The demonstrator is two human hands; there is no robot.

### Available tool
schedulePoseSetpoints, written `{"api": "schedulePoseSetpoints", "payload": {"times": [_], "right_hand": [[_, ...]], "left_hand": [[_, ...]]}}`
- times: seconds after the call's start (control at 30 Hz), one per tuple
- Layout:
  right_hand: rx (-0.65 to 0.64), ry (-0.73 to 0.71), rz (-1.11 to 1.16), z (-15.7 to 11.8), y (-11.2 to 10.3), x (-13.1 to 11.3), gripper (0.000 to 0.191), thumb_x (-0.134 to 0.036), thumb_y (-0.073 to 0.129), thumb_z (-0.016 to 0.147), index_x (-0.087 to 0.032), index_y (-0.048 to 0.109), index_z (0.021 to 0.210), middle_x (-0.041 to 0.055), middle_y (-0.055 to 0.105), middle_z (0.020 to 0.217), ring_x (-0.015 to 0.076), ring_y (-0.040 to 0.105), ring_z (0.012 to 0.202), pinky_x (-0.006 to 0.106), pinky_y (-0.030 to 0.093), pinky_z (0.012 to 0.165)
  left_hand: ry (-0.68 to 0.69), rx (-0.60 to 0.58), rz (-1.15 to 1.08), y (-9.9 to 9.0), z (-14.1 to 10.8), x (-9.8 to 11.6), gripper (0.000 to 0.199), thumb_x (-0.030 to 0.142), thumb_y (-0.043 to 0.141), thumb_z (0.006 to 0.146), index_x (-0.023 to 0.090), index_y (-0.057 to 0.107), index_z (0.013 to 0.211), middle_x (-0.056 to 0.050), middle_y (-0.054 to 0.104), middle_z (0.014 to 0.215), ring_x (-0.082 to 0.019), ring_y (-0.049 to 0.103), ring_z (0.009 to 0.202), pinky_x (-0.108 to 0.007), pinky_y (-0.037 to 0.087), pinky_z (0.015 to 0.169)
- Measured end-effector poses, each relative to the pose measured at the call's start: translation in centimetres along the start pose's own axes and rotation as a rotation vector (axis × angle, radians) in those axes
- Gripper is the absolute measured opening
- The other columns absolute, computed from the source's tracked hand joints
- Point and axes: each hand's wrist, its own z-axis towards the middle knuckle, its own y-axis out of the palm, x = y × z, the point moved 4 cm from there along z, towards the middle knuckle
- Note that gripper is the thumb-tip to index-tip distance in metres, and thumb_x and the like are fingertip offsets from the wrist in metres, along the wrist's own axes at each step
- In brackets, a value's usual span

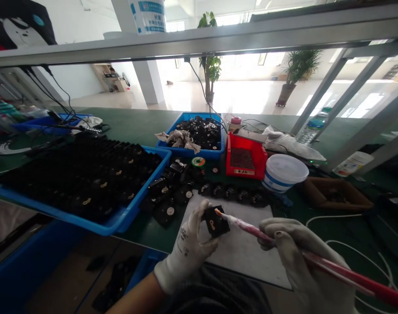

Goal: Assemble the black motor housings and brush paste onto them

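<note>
My left hand (191, 244), in a white glove, grips a small black block-shaped part (215, 223) by its edges. A brass-coloured, link-shaped piece shows on the part's face. My gloved right hand (300, 253) is closed around a long red stick-like tool (251, 227) with a whitish end and an orange tip. That tip meets the upper edge of the black part, or lies right in front of it. Both hands are over a pale sheet (245, 257). Along the sheet's far edge stand several black parts (245, 195) in a row.
Left is a large blue tray (136, 209) packed with black parts. Behind stands a blue bin (186, 152) with more parts and a crumpled cloth (181, 139). A red bin (231, 159) of small brown pieces, white tub (286, 172) and brown box (339, 192) stand right. A shelf (199, 43) crosses above.
</note>
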Motion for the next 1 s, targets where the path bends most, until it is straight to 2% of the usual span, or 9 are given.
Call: {"api": "schedulePoseSetpoints", "payload": {"times": [0.13,0.27,0.37,0.43,0.53,0.63,0.73,0.87,1.0], "right_hand": [[-0.160,-0.128,-0.165,-0.8,1.2,-1.3,0.018,-0.009,0.059,0.103,-0.024,0.069,0.102,0.0025,0.073,0.101,0.0139,0.074,0.084,0.020,0.062,0.079],[-0.248,-0.182,-0.192,-1.3,1.6,-2.4,0.021,-0.006,0.057,0.101,-0.024,0.067,0.102,0.0018,0.073,0.097,0.0132,0.075,0.084,0.017,0.061,0.078],[-0.322,-0.147,-0.115,-0.9,1.2,-2.4,0.023,-0.005,0.055,0.102,-0.024,0.068,0.100,0.0028,0.074,0.097,0.0144,0.075,0.083,0.019,0.061,0.076],[-0.340,-0.132,-0.025,-0.1,0.5,-2.0,0.023,-0.008,0.055,0.104,-0.023,0.069,0.095,0.0030,0.073,0.090,0.0158,0.075,0.079,0.021,0.061,0.073],[-0.412,-0.070,0.152,1.5,-0.4,-1.1,0.026,-0.021,0.056,0.110,-0.021,0.072,0.088,0.0043,0.071,0.078,0.0179,0.073,0.068,0.024,0.061,0.063],[-0.493,0.057,0.291,2.9,-0.8,-0.2,0.029,-0.032,0.061,0.110,-0.018,0.074,0.087,0.0066,0.072,0.079,0.0178,0.071,0.059,0.027,0.062,0.057],[-0.473,0.184,0.275,3.9,-0.9,-0.1,0.037,-0.042,0.069,0.105,-0.016,0.074,0.079,0.0072,0.071,0.075,0.0162,0.067,0.052,0.024,0.058,0.049],[-0.310,0.338,0.168,4.5,-1.2,0.0,0.049,-0.057,0.076,0.097,-0.015,0.074,0.073,0.0051,0.067,0.062,0.0151,0.065,0.046,0.019,0.054,0.042],[-0.161,0.340,0.085,3.7,-2.3,0.0,0.049,-0.058,0.075,0.097,-0.016,0.076,0.073,0.0058,0.069,0.064,0.0162,0.066,0.048,0.020,0.056,0.043]], "left_hand": [[-0.010,0.013,-0.051,0.1,-0.2,0.2,0.087,0.025,0.081,0.086,0.024,0.035,0.160,-0.014,0.060,0.152,-0.030,0.060,0.140,-0.048,0.051,0.119],[-0.107,-0.032,-0.167,-0.2,-0.4,-0.1,0.090,0.021,0.084,0.084,0.025,0.037,0.160,-0.013,0.058,0.155,-0.030,0.058,0.143,-0.048,0.049,0.121],[-0.195,-0.111,-0.263,-0.7,-0.4,-0.2,0.093,0.014,0.083,0.082,0.028,0.037,0.162,-0.012,0.055,0.158,-0.029,0.055,0.146,-0.049,0.045,0.124],[-0.216,-0.200,-0.317,-1.1,-0.2,0.1,0.098,0.007,0.083,0.079,0.031,0.037,0.162,-0.011,0.056,0.158,-0.029,0.055,0.146,-0.049,0.045,0.124],[-0.192,-0.329,-0.406,-1.7,0.2,0.8,0.104,0.004,0.087,0.075,0.033,0.038,0.162,-0.011,0.057,0.157,-0.030,0.057,0.145,-0.047,0.046,0.123],[-0.119,-0.439,-0.420,-2.0,0.8,1.8,0.106,0.008,0.090,0.075,0.032,0.037,0.163,-0.012,0.059,0.155,-0.031,0.060,0.141,-0.047,0.050,0.120],[-0.027,-0.497,-0.341,-2.1,1.3,2.9,0.104,0.008,0.088,0.078,0.033,0.035,0.164,-0.013,0.060,0.154,-0.031,0.062,0.139,-0.047,0.053,0.118],[0.018,-0.502,-0.264,-1.7,1.4,3.2,0.100,0.010,0.083,0.084,0.034,0.032,0.166,-0.012,0.058,0.157,-0.031,0.060,0.142,-0.050,0.051,0.120],[-0.041,-0.449,-0.262,-0.8,1.2,2.2,0.100,0.010,0.084,0.082,0.032,0.034,0.165,-0.014,0.058,0.156,-0.033,0.058,0.143,-0.052,0.049,0.121]]}}
